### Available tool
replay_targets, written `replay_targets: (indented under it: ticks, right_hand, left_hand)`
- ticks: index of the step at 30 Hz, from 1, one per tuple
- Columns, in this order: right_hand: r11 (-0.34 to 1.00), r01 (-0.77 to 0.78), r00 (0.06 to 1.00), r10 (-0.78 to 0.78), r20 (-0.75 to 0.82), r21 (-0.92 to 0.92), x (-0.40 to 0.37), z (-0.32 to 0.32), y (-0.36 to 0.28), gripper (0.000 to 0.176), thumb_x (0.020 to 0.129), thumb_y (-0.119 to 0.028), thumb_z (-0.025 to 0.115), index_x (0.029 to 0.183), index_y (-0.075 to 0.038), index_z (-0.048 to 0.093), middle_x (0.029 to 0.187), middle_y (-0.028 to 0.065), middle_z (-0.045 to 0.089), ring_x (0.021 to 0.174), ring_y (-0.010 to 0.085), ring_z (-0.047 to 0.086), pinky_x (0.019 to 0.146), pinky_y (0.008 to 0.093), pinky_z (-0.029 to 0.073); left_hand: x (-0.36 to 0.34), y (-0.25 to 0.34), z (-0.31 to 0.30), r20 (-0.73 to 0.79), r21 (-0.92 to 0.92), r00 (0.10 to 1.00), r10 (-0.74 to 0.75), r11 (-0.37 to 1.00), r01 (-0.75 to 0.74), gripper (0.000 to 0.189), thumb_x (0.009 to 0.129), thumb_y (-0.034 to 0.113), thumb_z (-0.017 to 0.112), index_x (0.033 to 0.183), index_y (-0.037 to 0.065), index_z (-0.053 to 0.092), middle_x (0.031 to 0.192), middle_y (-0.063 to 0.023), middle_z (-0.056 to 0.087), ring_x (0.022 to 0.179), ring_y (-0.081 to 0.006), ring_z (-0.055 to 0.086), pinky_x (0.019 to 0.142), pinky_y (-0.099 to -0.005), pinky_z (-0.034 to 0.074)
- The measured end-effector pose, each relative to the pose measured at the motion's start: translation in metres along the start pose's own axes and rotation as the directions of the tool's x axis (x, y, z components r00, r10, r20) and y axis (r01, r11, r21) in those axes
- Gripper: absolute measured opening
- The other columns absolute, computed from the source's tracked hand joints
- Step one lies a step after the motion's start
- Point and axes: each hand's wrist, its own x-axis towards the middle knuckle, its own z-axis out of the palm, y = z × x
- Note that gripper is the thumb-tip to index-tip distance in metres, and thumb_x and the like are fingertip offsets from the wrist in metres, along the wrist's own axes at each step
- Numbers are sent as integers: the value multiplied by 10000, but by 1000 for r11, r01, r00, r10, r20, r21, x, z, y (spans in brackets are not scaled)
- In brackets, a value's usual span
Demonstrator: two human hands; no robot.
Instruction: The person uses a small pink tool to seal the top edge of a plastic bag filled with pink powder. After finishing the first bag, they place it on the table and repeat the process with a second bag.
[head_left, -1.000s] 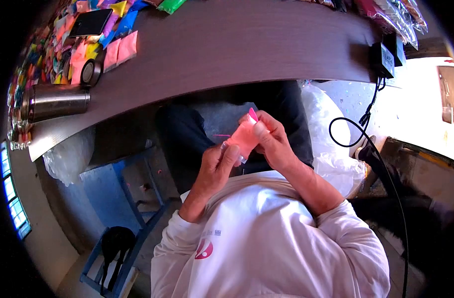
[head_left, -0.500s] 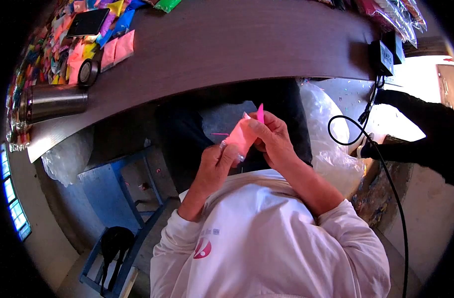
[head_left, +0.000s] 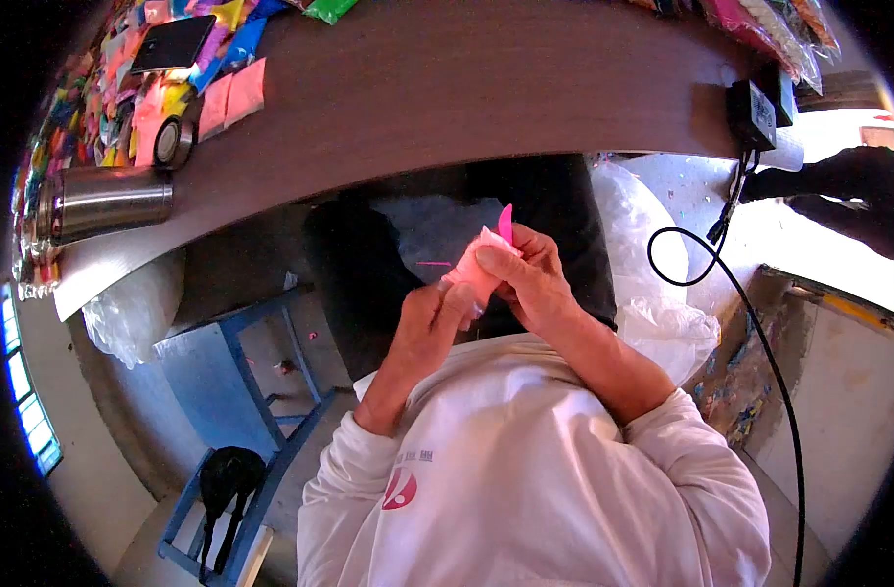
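Over my lap, both hands hold a small pink plastic packet (head_left: 476,279) with soft-looking filling. My left hand (head_left: 432,318) pinches its lower end, thumb on top and fingers curled beneath. At the upper end my right hand (head_left: 535,279) is closed on the packet, thumb pressed along its side. A bright pink flat blade-like piece (head_left: 506,224) sticks up by the right fingers, its lower part hidden in the hand. A thin pink stick (head_left: 433,263) juts out sideways beyond the left end of the packet.
Ahead is a dark tabletop (head_left: 466,88) with many colourful packets (head_left: 134,108), a phone (head_left: 173,44), a steel flask (head_left: 109,203) and a round lid (head_left: 173,142). A black adapter (head_left: 752,114) trails a cable at right. A blue chair (head_left: 241,362) stands left; another person's dark-clothed leg (head_left: 828,181) shows right.
The packet is more crumpled and bunched between my hands, and the pink blade-like piece has shifted slightly left. The other person's legs at right have moved up and back.
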Motion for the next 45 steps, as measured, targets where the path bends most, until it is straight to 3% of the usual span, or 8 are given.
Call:
replay_targets:
  ticks: [8, 15, 17, 18, 20, 37, 40, 45]
  right_hand:
    - [983, -89, 991, 103, -80, 163, -7, -6, 9, 182, 892, -202, 662, 959, -37, 623, 788, 51, 637, 637, 113, 596, 568, 238, 500]
    - [986, -1, 999, 7, -34, 168, -3, 12, -7, 155, 915, -160, 615, 930, -6, 607, 762, 83, 642, 617, 151, 620, 527, 287, 530]
    - [988, -23, 988, 46, -147, 156, -4, 11, -3, 100, 886, -178, 671, 871, -86, 635, 710, -16, 622, 554, 41, 547, 460, 167, 385]
    - [988, -23, 988, 47, -148, 156, -4, 12, -2, 100, 886, -178, 671, 871, -86, 635, 710, -16, 622, 554, 41, 547, 460, 167, 385]
    - [980, 31, 996, -13, -93, 198, -2, 12, -3, 187, 936, -159, 575, 926, 26, 593, 773, 136, 652, 591, 204, 642, 503, 352, 563]
    - [996, -25, 1000, 26, -7, 87, 0, 11, 1, 226, 900, -235, 655, 916, -17, 600, 730, 63, 636, 562, 123, 603, 476, 282, 540]
    - [994, 18, 991, -4, -136, 105, -1, 17, -2, 221, 904, -233, 644, 905, -14, 610, 714, 68, 635, 539, 122, 597, 458, 282, 537]
    - [1000, -9, 1000, 9, 6, 15, 5, 3, 2, 247, 928, -246, 604, 904, -2, 627, 695, 72, 634, 499, 129, 588, 424, 271, 524]
  left_hand:
    - [5, -2, -6, -47, -92, 999, -10, 996, 6, 476, 1000, 404, 440, 722, 33, 546, 694, -54, 572, 585, -107, 529, 546, -240, 422]
    - [5, -9, -2, -45, -91, 999, -1, 996, -3, 447, 997, 377, 470, 756, 23, 597, 651, -15, 585, 569, -76, 527, 516, -227, 413]
    - [7, -9, -2, -43, -96, 999, 5, 995, -9, 440, 998, 366, 472, 753, 21, 596, 654, -15, 588, 570, -78, 528, 518, -228, 416]
    - [7, -8, -1, -52, -90, 999, 3, 996, -8, 434, 999, 359, 472, 756, 21, 596, 655, -16, 588, 571, -78, 529, 518, -228, 418]
    - [8, -8, 0, -62, -84, 998, 2, 996, -7, 427, 1000, 352, 472, 759, 21, 596, 656, -16, 588, 572, -79, 531, 518, -228, 420]
    - [11, -5, 13, -62, -100, 998, 18, 995, -24, 423, 1007, 368, 440, 836, 29, 625, 652, -18, 597, 581, -80, 565, 510, -207, 446]
    - [12, -2, 13, -71, -49, 997, 4, 999, -7, 425, 1006, 370, 442, 831, 28, 624, 664, -16, 599, 581, -82, 563, 508, -206, 444]
    - [10, -5, 17, -38, -123, 998, -41, 992, 36, 446, 1005, 379, 440, 804, 16, 602, 665, -29, 593, 574, -89, 546, 512, -222, 434]
